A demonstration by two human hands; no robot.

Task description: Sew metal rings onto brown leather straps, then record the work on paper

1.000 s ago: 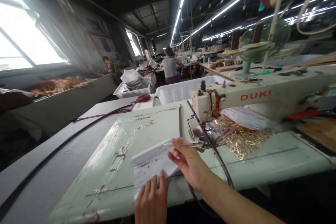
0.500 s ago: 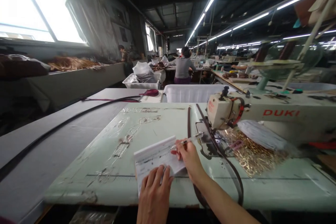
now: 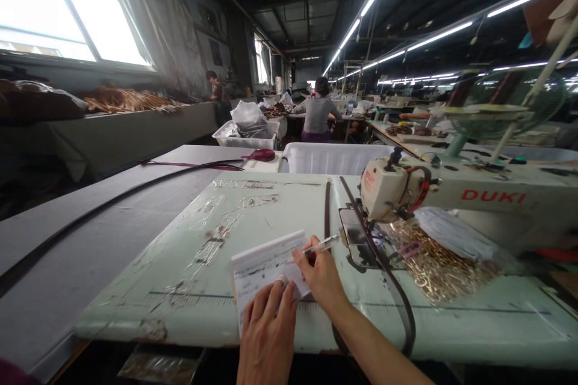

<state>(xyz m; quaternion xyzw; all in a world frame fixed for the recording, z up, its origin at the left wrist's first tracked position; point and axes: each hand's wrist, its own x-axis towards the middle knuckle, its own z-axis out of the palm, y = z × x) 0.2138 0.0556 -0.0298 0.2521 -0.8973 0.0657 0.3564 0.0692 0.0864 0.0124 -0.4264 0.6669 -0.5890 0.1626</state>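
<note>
A small notepad (image 3: 257,258) with handwriting on its page lies slightly turned on the pale green table (image 3: 180,319). My left hand (image 3: 268,325) rests flat over the pad's lower part, fingers stretched out. Pinched in the fingers of my right hand (image 3: 320,274) is a clear pen (image 3: 325,243), its tip end over the page and its back end pointing up to the right. Just beyond that hand, a dark brown strap (image 3: 327,210) lies on the table, and another brown strap (image 3: 383,261) runs past the sewing machine's needle area.
The sewing machine (image 3: 392,186) stands on the right, with a plastic bag of gold metal hooks (image 3: 438,271) beside it. A white tub (image 3: 334,159) sits behind the table. One long black strip (image 3: 112,201) crosses the grey surface at left. Co-workers (image 3: 320,111) are farther back.
My right hand and the pen have shifted slightly over the page, with the pen tilted a little differently. My left hand stays on the pad. The whole view has moved slightly.
</note>
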